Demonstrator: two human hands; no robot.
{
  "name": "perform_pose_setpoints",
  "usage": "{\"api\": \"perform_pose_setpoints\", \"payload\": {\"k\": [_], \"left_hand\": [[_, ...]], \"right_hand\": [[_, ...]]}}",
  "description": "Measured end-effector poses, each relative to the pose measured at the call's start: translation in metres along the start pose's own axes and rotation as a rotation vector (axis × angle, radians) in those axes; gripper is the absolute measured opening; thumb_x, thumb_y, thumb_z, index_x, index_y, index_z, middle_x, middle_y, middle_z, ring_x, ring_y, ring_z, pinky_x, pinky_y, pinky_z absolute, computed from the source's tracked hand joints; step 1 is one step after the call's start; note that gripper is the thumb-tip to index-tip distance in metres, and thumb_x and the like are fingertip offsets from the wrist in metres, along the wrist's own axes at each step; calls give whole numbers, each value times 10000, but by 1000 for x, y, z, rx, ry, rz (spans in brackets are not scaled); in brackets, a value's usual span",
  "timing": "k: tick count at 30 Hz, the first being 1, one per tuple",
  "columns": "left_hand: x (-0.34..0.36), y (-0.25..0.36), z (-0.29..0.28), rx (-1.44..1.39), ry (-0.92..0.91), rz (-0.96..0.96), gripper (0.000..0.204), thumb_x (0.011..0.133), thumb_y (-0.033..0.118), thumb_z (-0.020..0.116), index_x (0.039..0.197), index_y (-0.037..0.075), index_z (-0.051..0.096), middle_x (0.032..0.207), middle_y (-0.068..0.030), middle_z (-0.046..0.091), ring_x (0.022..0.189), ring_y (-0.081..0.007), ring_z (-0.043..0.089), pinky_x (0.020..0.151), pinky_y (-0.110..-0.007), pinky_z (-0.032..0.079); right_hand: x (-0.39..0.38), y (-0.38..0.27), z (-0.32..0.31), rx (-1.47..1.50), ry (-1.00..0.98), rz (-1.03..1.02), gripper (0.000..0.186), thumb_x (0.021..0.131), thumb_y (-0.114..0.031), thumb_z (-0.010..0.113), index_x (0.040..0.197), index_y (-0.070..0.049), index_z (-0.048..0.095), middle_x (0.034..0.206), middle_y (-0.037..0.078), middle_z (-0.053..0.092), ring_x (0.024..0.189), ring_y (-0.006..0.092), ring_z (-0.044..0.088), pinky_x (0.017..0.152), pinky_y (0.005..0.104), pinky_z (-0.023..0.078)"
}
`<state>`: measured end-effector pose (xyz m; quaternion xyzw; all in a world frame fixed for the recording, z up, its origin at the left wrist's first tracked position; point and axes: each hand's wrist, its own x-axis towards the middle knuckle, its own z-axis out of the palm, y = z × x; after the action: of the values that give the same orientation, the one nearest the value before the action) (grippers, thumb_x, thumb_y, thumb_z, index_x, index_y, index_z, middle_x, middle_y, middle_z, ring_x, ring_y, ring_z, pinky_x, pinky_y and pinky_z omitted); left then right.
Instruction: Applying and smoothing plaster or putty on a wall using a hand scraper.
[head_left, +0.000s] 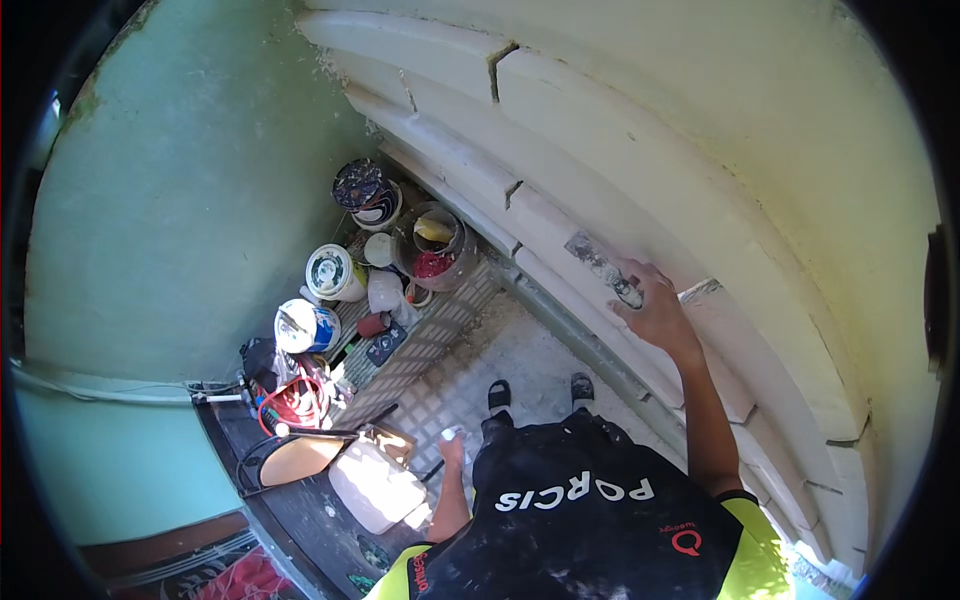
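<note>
My right hand (655,308) is closed around the handle of a putty knife (592,256), whose smeared blade points up and left. The blade lies over the white stepped wall moulding (570,225), close against its face. Cracks and open joints run across the moulding, one right beside my right wrist. Low at my left side, my left hand (453,456) has its fingers curled in bright sunlight. Something small and white shows at its fingertips, and a thin dark piece lies beside it; I cannot make out what is held.
Paint buckets (335,273) and a large clear tub (437,247) crowd a slatted bench (440,318) at the left. Nearer are a red hose (293,402), a pale sunlit container (375,485) and a cardboard box (392,440). A green wall (190,220) rises behind them.
</note>
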<state>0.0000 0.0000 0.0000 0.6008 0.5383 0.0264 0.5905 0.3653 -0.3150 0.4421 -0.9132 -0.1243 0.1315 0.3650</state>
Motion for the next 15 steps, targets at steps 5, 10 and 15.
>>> {"api": "perform_pose_setpoints", "payload": {"k": [5,10,15], "left_hand": [[-4,-18,-6,99,15,-31,238,786,116,674,1004,43,738,877,-73,729,796,-189,682,734,-329,529],[-31,2,7,8,-23,-119,202,799,93,647,965,37,748,850,-67,730,753,-177,683,712,-316,537],[-20,-8,-10,40,49,74,224,784,55,637,982,32,737,826,-64,732,748,-168,693,690,-301,550]], "right_hand": [[0,-24,8,-554,4,-158,393,940,-204,577,1330,-161,596,1043,209,657,934,365,652,799,487,522],[60,-2,44,-579,112,-194,305,914,-220,590,1188,-121,679,951,211,684,848,366,677,751,470,546],[46,-41,17,-571,91,-210,229,880,-221,616,892,-17,720,902,227,697,775,371,693,715,467,562]]}}
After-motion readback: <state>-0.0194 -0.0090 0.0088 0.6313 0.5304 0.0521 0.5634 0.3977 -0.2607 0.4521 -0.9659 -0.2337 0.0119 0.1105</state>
